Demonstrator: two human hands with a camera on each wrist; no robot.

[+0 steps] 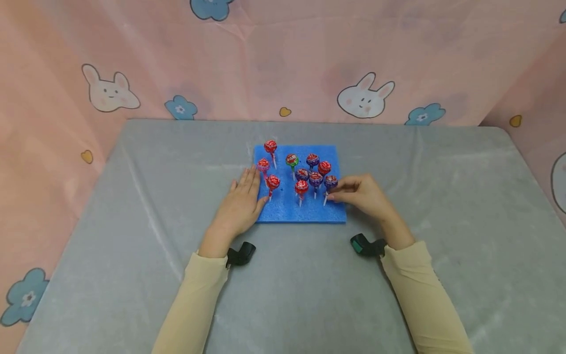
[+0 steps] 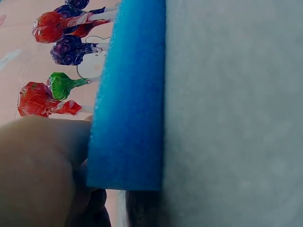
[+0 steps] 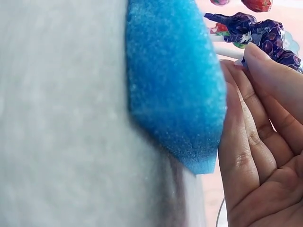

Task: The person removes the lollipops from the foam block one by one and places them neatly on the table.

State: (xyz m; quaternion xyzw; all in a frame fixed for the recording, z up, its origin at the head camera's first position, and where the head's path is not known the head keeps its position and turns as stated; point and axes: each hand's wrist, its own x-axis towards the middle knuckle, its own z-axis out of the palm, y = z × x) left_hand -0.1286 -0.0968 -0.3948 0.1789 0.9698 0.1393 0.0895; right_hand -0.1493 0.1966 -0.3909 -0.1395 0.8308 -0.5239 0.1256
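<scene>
A blue foam board (image 1: 305, 214) lies on the table with several wrapped lollipops standing in it on white sticks. My right hand (image 1: 364, 196) pinches a purple lollipop (image 1: 330, 182) near the board's right edge, thumb and finger low at its wrapper and stick; the right wrist view shows the thumb (image 3: 272, 68) against it. With fingers straight, my left hand (image 1: 239, 206) rests along the board's left edge, thumb over its top. Close to that thumb stands a red lollipop (image 1: 273, 182), and a pink one (image 1: 263, 165) is just behind.
Toward the middle and right stand a green lollipop (image 1: 292, 160), a front red one (image 1: 301, 187) and other purple and red ones, close together beside the right hand. A grey cloth covers the table (image 1: 300, 295). Behind it hangs a pink curtain (image 1: 274, 59) with rabbit prints.
</scene>
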